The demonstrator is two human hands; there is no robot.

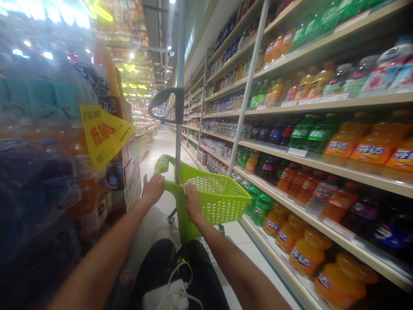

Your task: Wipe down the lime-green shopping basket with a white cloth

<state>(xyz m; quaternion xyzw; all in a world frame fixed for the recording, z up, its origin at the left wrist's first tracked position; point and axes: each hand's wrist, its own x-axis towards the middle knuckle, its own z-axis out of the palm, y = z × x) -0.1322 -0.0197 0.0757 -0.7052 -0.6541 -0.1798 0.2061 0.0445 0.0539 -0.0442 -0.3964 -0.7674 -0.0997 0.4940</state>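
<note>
A lime-green shopping cart [219, 196] with a perforated basket stands in front of my knees. My left hand [153, 188] is closed on the left part of its green handle. On the rim nearest me, right of the pole, my right hand [192, 202] is closed, with its fingers over the edge. Something small and white shows by those fingers; I cannot make out what it is. A grey pole [180, 146] rises between my hands and bears a dark loop [163, 104]. The part of the basket I can see into holds nothing visible.
Shelves of bottled drinks [322, 172] line the right side, close to the cart. At left stand stacked wrapped bottles [48, 159] with a yellow price sign [105, 133] jutting out. The tiled aisle [164, 142] runs ahead. A white corded box [166, 295] lies on my lap.
</note>
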